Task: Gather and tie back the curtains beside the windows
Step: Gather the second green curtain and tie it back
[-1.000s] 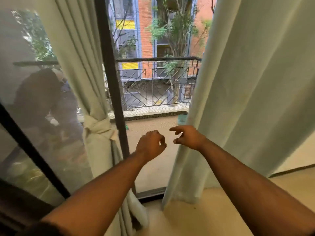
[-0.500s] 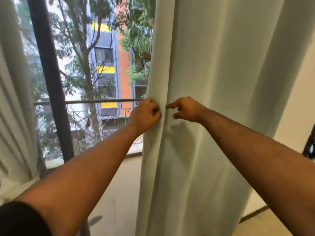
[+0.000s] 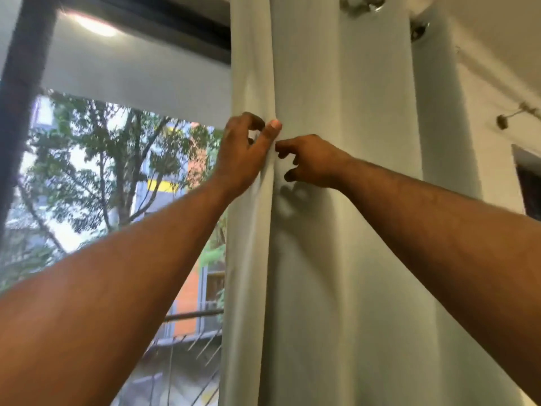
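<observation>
Left hand (image 3: 243, 155) pinched curtain (image 3: 336, 230) edge by window (image 3: 117, 200); right hand (image 3: 310, 162) fingers curled on next fold (grip unclear) — we judged: bunch folds evenly, firm hold — no tugging.

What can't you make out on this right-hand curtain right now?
- Curtain hem: cut off by the head view's bottom edge.
- Rod and rings: mostly cropped at the top edge.
- Tie-back: none in view.
- Left hand fingertips: behind the fold.
- Right hand grip: blurred.
</observation>
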Demonstrator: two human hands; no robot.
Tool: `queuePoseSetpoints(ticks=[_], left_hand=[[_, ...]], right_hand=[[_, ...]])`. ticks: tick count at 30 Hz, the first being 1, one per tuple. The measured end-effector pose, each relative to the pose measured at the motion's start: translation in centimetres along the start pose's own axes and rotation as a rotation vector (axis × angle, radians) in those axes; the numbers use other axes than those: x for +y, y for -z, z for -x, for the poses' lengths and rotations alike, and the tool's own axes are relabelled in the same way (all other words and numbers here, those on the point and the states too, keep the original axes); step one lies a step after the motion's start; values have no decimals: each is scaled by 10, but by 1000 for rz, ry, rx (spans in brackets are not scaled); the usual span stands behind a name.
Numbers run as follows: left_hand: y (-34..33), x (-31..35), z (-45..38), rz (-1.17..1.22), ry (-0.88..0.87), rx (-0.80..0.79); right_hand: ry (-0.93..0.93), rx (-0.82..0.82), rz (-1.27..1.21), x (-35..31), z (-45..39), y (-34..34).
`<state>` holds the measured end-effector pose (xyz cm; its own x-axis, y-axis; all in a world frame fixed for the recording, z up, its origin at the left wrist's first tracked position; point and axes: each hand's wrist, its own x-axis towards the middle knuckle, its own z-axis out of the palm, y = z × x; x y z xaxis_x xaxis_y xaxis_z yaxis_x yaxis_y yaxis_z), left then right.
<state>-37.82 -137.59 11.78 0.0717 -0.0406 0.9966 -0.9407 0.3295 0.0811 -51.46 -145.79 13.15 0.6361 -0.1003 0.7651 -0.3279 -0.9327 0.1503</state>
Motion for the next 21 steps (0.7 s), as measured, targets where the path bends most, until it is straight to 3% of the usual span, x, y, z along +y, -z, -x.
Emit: queuePoseSetpoints(ticks=[8,15,17,21], left_hand=[[-19,26,-103,90,-26,67],[-34,39,-144,49,94,-31],[-46,41,-152,22,102,-50],[-73,45,-168,-24,137,-91]], right_hand=[[41,227,138,52,-61,67],[-35,203,330,95,-91,82],[-52,266,262,108,-96,79],[-92,438,-173,136,-110,69]])
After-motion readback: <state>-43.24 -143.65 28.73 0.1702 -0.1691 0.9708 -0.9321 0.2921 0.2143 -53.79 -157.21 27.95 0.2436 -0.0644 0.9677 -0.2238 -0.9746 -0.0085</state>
